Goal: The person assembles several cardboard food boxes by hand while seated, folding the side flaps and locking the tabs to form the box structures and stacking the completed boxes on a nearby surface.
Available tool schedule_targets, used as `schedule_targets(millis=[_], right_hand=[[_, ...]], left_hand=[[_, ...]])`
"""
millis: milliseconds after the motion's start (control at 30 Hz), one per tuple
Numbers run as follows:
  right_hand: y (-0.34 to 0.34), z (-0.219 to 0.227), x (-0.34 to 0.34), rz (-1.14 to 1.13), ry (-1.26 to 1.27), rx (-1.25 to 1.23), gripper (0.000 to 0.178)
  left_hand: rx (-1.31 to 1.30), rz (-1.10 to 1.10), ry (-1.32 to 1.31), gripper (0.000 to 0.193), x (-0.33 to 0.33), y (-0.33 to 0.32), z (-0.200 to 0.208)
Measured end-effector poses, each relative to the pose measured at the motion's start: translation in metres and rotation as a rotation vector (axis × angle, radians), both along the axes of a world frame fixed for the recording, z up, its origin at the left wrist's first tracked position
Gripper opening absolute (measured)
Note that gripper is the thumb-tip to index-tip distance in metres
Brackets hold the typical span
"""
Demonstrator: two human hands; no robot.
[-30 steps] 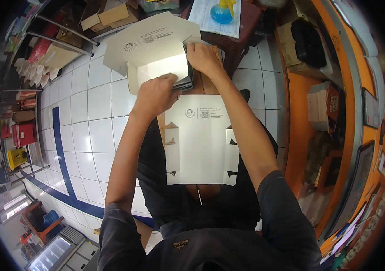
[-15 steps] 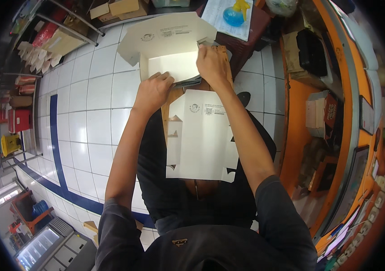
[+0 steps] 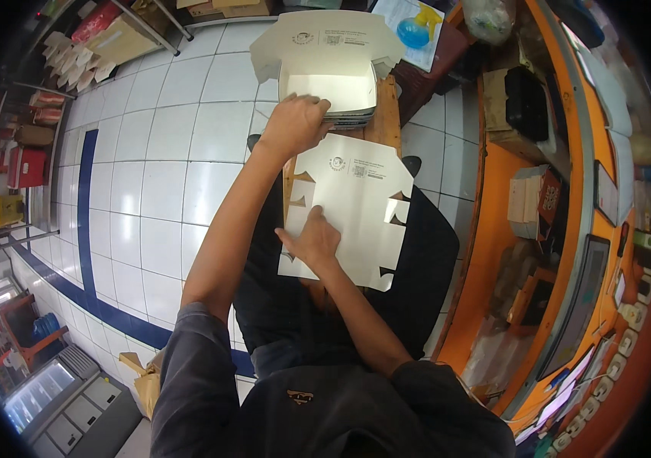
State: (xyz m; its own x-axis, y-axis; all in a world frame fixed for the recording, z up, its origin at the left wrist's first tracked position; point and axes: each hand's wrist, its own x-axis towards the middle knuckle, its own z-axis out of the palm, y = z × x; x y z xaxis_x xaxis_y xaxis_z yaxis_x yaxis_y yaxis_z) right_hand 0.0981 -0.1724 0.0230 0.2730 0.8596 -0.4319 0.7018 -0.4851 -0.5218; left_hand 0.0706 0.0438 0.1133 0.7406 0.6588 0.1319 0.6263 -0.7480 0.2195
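Observation:
An open white cardboard box (image 3: 331,82), its lid standing up at the back, tops a stack of folded boxes. My left hand (image 3: 295,122) is closed on the near left corner of this box, fingers curled over its wall. Closer to me, over my lap, lies a flat die-cut cardboard sheet (image 3: 364,214) with notched sides and a small print near its far edge. My right hand (image 3: 315,238) rests on the left part of this sheet, its index finger stretched forward and its thumb out to the left.
A wooden bench (image 3: 388,114) bears the box stack. Beyond it, to the right, a blue spray bottle with a yellow top (image 3: 415,30) stands on a white sheet. An orange shelf unit (image 3: 486,282) runs along the right. Metal racks (image 3: 165,23) stand at the far left.
My right hand has let go of the open box and come back onto the flat sheet. My left hand stays at the box's near left corner. The view has shifted slightly.

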Motion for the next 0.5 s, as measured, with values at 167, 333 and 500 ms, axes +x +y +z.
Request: schedule_targets(millis=[167, 333, 500], right_hand=[[-0.014, -0.009, 0.017, 0.005, 0.131, 0.079, 0.069], [-0.027, -0.036, 0.027, 0.023, 0.302, 0.187, 0.055], [-0.039, -0.089, 0.051, -0.051, 0.342, 0.318, 0.039]], left_hand=[[0.263, 0.039, -0.360, 0.036, -0.044, -0.052, 0.007], [-0.272, 0.355, -0.384, 0.038, -0.129, -0.184, -0.037], [-0.213, 0.455, -0.137, 0.043, -0.150, -0.286, -0.048]])
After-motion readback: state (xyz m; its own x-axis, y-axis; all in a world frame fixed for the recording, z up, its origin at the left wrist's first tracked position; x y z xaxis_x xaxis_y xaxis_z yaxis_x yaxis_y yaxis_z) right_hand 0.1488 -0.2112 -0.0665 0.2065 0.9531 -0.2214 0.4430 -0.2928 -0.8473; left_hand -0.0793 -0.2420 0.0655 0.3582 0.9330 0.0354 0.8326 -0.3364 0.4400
